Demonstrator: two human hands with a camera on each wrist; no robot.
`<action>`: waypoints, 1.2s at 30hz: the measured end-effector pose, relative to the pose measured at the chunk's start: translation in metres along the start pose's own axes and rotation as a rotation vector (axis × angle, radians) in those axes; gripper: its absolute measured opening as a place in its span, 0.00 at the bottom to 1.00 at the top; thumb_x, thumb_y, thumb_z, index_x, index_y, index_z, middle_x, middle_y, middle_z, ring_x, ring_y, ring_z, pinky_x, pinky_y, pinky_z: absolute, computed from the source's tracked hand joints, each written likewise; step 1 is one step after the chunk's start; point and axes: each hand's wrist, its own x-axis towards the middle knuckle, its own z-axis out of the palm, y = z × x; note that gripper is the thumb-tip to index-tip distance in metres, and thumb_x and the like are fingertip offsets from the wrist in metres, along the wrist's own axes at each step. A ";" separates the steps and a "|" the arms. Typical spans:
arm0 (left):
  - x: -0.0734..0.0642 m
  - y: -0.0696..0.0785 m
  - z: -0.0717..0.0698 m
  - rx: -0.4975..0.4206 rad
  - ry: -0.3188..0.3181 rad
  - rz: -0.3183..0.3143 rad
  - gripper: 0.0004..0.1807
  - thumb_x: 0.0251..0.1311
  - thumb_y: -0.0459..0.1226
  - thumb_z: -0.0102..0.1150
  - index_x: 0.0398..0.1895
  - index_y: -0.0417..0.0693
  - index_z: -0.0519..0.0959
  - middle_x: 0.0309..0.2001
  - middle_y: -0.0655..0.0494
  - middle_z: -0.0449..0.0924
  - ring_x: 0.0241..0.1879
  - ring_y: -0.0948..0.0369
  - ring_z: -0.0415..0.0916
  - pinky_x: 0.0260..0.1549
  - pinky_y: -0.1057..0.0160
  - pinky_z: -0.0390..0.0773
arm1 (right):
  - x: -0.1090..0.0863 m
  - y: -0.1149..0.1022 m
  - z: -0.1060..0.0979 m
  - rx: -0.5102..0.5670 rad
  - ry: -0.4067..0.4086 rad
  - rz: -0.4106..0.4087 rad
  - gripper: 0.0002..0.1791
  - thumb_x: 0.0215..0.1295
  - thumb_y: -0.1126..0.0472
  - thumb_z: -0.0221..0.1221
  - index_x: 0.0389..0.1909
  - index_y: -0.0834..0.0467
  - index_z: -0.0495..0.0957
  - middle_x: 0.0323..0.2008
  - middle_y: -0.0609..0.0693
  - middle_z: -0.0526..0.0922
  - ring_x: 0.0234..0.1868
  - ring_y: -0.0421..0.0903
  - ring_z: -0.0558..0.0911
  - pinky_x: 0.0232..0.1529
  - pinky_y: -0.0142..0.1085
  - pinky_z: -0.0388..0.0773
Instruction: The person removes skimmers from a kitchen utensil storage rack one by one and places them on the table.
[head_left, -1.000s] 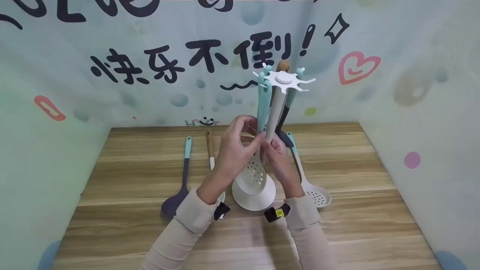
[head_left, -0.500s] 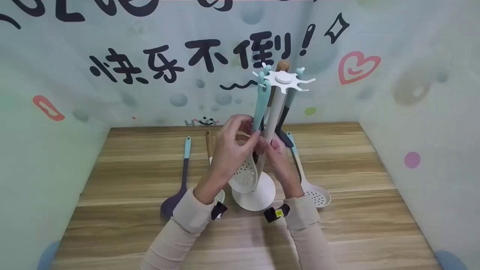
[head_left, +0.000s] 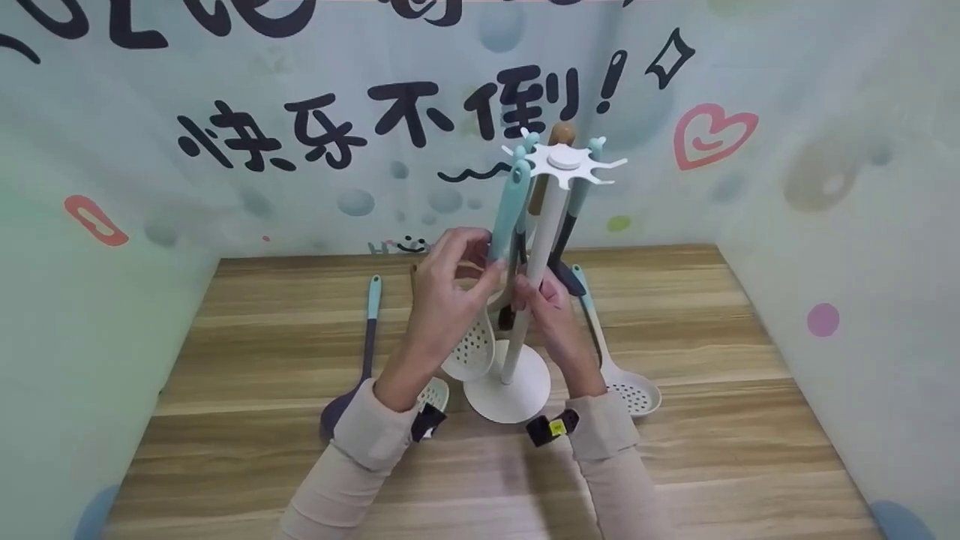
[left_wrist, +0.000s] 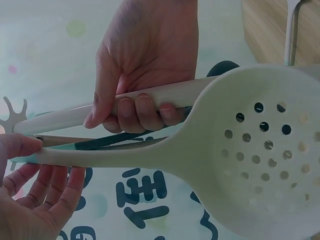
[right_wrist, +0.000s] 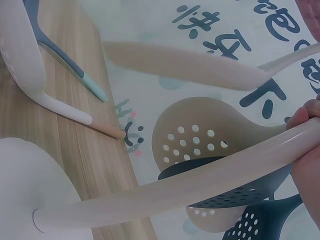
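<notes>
A wood-grain table (head_left: 720,457) bears a white stand (head_left: 546,229) on its round base (head_left: 517,401), roughly midway between the left and right edges. On the left-edge side lie a dark utensil (head_left: 369,351) with a light blue handle and, nearer the base, a wooden-handled white slotted spoon (head_left: 434,393), partly hidden. Toward the right edge lies a blue-handled white skimmer (head_left: 634,394). All three handles point to the far edge.

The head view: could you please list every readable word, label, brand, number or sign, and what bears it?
"快乐不倒!" on the backdrop.
Top lettering: cut off, unreadable.
Lettering by the smiley: too small.
Yellow patch on the wrist device: too small.
</notes>
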 end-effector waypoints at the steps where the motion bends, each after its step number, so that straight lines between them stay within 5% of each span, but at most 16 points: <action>1: 0.000 0.000 -0.001 -0.002 -0.002 0.003 0.13 0.60 0.35 0.58 0.47 0.41 0.73 0.41 0.51 0.75 0.38 0.63 0.77 0.40 0.70 0.79 | 0.000 0.000 0.000 -0.004 0.004 0.005 0.16 0.64 0.44 0.54 0.35 0.53 0.68 0.25 0.43 0.71 0.32 0.41 0.70 0.40 0.37 0.67; 8: -0.002 0.000 -0.006 -0.011 0.004 0.007 0.13 0.59 0.33 0.57 0.47 0.40 0.73 0.41 0.49 0.75 0.38 0.62 0.76 0.40 0.69 0.79 | 0.000 0.001 0.002 -0.006 0.011 0.008 0.12 0.66 0.48 0.53 0.35 0.54 0.68 0.25 0.43 0.71 0.32 0.41 0.70 0.39 0.37 0.67; 16: -0.001 -0.003 -0.022 -0.034 0.074 -0.027 0.13 0.58 0.33 0.58 0.46 0.40 0.73 0.39 0.49 0.75 0.39 0.62 0.76 0.39 0.67 0.79 | 0.001 0.001 0.002 0.005 0.006 -0.008 0.21 0.58 0.39 0.58 0.32 0.54 0.67 0.24 0.42 0.71 0.30 0.40 0.70 0.37 0.35 0.66; 24: -0.002 -0.014 -0.039 0.018 0.125 -0.004 0.12 0.57 0.31 0.59 0.43 0.38 0.74 0.37 0.48 0.75 0.36 0.63 0.76 0.36 0.65 0.80 | 0.000 -0.001 0.004 0.008 0.011 0.010 0.10 0.67 0.52 0.53 0.31 0.54 0.68 0.24 0.44 0.70 0.31 0.41 0.70 0.38 0.36 0.66; 30: -0.007 -0.029 -0.056 0.085 0.115 -0.039 0.11 0.57 0.31 0.59 0.43 0.40 0.75 0.37 0.51 0.76 0.36 0.64 0.75 0.35 0.65 0.79 | 0.001 -0.001 0.004 0.006 0.026 0.024 0.06 0.68 0.62 0.48 0.30 0.54 0.68 0.23 0.44 0.70 0.31 0.41 0.69 0.38 0.35 0.66; 36: -0.018 -0.046 -0.074 0.160 0.117 -0.106 0.10 0.57 0.32 0.59 0.42 0.42 0.75 0.37 0.52 0.76 0.37 0.64 0.74 0.36 0.65 0.77 | 0.000 -0.002 0.004 0.009 0.025 0.029 0.06 0.69 0.61 0.49 0.31 0.54 0.68 0.24 0.43 0.70 0.32 0.41 0.70 0.39 0.36 0.66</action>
